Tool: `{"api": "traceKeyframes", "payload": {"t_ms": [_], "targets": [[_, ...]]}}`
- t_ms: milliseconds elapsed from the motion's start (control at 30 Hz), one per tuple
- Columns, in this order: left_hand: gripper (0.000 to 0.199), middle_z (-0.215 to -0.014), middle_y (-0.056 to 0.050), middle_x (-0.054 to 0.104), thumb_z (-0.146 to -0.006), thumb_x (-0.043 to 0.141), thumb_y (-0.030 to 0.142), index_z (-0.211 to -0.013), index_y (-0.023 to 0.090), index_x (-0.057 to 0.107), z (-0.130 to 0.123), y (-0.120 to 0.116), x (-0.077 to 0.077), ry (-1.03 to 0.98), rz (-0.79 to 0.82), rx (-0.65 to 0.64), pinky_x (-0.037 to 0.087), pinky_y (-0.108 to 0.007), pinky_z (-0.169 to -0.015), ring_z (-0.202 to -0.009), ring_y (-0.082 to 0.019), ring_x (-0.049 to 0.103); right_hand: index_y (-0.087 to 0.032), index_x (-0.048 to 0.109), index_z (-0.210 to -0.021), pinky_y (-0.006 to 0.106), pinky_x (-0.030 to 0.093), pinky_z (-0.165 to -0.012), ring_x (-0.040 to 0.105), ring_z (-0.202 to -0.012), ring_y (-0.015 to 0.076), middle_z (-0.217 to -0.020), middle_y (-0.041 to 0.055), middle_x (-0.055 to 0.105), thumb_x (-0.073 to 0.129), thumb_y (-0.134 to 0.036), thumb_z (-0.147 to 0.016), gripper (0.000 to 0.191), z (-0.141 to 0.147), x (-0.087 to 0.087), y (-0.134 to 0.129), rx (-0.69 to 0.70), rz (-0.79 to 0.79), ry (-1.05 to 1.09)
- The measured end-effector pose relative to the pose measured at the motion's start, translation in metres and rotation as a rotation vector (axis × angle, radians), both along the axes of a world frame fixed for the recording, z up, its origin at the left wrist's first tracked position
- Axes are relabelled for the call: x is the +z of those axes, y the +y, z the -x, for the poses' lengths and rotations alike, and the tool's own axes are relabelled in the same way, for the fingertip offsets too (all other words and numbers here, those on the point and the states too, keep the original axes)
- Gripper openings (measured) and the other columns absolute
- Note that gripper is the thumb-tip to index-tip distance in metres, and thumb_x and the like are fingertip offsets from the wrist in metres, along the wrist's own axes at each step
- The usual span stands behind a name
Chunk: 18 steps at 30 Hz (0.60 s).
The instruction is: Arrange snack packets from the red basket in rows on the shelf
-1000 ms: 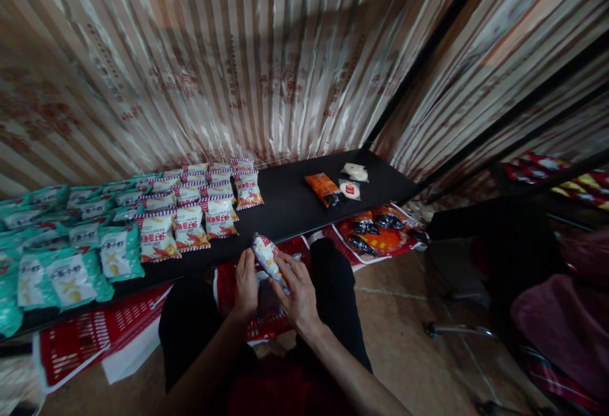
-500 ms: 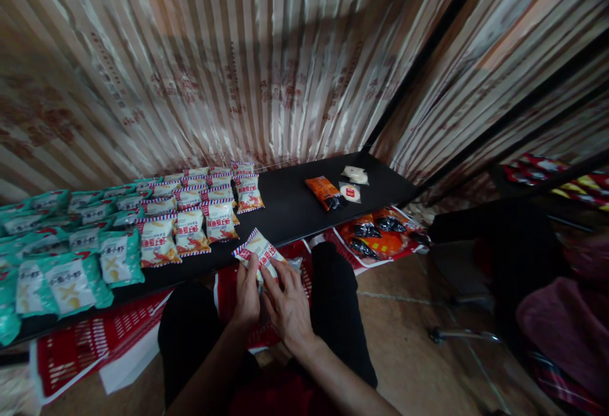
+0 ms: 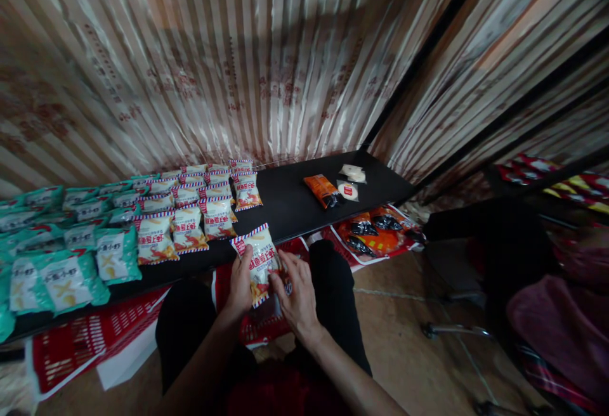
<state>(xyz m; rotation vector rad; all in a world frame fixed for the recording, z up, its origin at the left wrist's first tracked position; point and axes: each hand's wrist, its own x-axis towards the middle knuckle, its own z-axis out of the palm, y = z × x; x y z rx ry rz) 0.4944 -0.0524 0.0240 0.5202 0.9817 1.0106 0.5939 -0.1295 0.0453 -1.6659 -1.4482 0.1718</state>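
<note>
Above my lap, a white snack bag point(image 3: 261, 264) with red lettering and striped edges is nearly upright, its front facing me. My left hand point(image 3: 242, 284) is closed on its left side, thumb on the front. At its right edge, my right hand point(image 3: 299, 295) has curled fingers against the bag, thumb over the front. Several matching white bags point(image 3: 189, 229) stand in rows on the black tabletop point(image 3: 280, 194), just beyond my hands to the left. Teal snack bags point(image 3: 71, 283) fill the tabletop farther left.
An orange packet point(image 3: 323, 191) and small white packets point(image 3: 349, 190) lie at the right of the tabletop. Below its edge are red baskets point(image 3: 90, 333), one with orange packets point(image 3: 380, 238). At right, a seated person point(image 3: 495, 257) is beside a wheeled chair point(image 3: 451, 330).
The snack bag has turned from tilted to nearly upright, showing its printed front. My hands have spread to its two sides, the right one shifting to the right.
</note>
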Motion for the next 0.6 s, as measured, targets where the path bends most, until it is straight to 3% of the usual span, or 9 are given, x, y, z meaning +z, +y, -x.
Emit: {"api": "traceKeyframes", "payload": {"t_ms": [100, 333, 600], "targets": [[0.050, -0.091, -0.011, 0.069, -0.069, 0.064, 0.057, -0.099, 0.017, 0.062, 0.002, -0.002, 0.002, 0.003, 0.046, -0.030, 0.052, -0.036, -0.067, -0.077, -0.026, 0.066, -0.019, 0.055, -0.122, 0.045, 0.044, -0.095, 0.053, -0.109, 0.0254, -0.117, 0.0119, 0.059, 0.055, -0.037, -0.083, 0.042, -0.010, -0.002, 0.009, -0.027, 0.090, 0.188], [0.054, -0.103, -0.010, 0.068, -0.070, 0.066, 0.053, -0.108, 0.016, 0.059, 0.004, 0.000, 0.008, 0.035, -0.065, -0.041, 0.051, -0.032, -0.077, -0.089, -0.024, 0.066, -0.018, 0.053, -0.119, 0.038, 0.052, -0.083, 0.064, -0.094, 0.0236, -0.107, 0.0079, 0.067, 0.060, -0.051, -0.077, 0.054, -0.010, 0.010, 0.011, 0.259, 0.386, 0.848], [0.054, -0.101, -0.010, 0.069, -0.068, 0.066, 0.057, -0.105, 0.016, 0.063, 0.004, -0.002, 0.010, 0.125, -0.152, -0.109, 0.048, -0.033, -0.082, -0.093, -0.024, 0.064, -0.018, 0.062, -0.101, 0.038, 0.052, -0.074, 0.066, -0.079, 0.0252, -0.089, 0.0065, 0.071, 0.069, -0.056, -0.066, 0.053, -0.009, 0.005, 0.011, 0.180, 0.348, 1.008]]}}
